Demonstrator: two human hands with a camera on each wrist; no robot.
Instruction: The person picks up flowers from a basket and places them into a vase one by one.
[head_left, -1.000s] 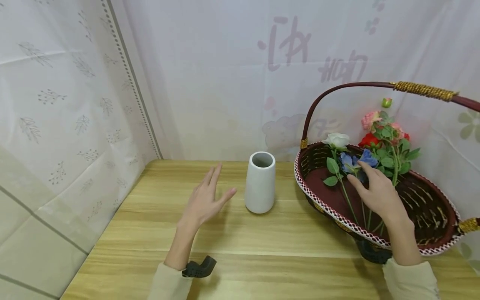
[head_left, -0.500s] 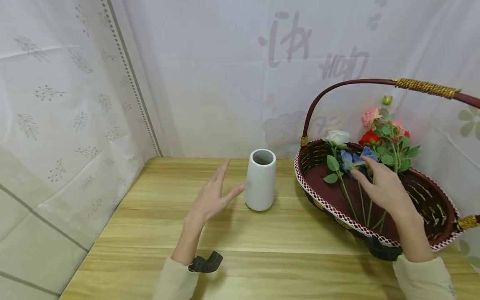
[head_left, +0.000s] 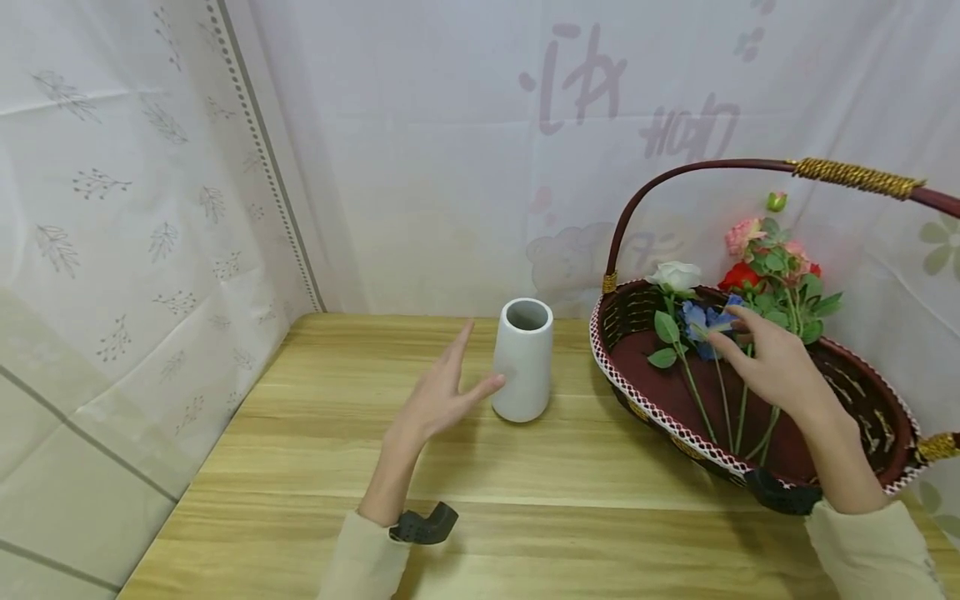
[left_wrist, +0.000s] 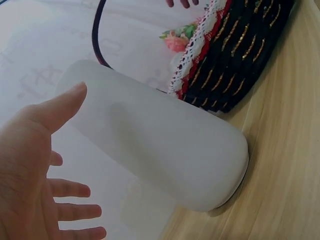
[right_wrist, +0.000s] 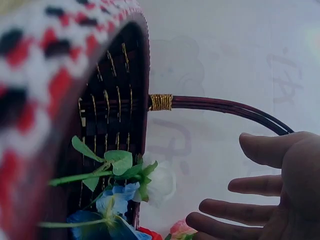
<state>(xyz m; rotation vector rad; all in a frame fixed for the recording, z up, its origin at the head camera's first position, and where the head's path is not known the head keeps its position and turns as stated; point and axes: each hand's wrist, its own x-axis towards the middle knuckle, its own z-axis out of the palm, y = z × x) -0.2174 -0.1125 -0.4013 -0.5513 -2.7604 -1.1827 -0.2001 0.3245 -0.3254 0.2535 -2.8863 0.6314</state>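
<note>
A white vase (head_left: 522, 367) stands upright on the wooden table. My left hand (head_left: 438, 396) is at its left side, fingers spread, thumb tip overlapping the vase in the head view; the left wrist view shows the vase (left_wrist: 160, 140) beside the open palm. My right hand (head_left: 783, 367) hovers over the wicker basket (head_left: 637, 400) with fingers apart and nothing in them. Below and left of its fingertips lie blue flowers (head_left: 705, 321). A white rose (head_left: 675, 276) lies at the basket's back left, red flowers (head_left: 740, 276) and pink flowers (head_left: 742, 236) behind.
The basket's tall arched handle (head_left: 697, 167), wrapped with gold cord, rises over the flowers. Patterned white curtains (head_left: 420, 167) hang behind and to the left. The wooden table (head_left: 315, 467) stretches in front of the vase.
My left hand has moved right, closer to the vase. My right hand has shifted slightly right over the basket. The vase and flowers stay in place.
</note>
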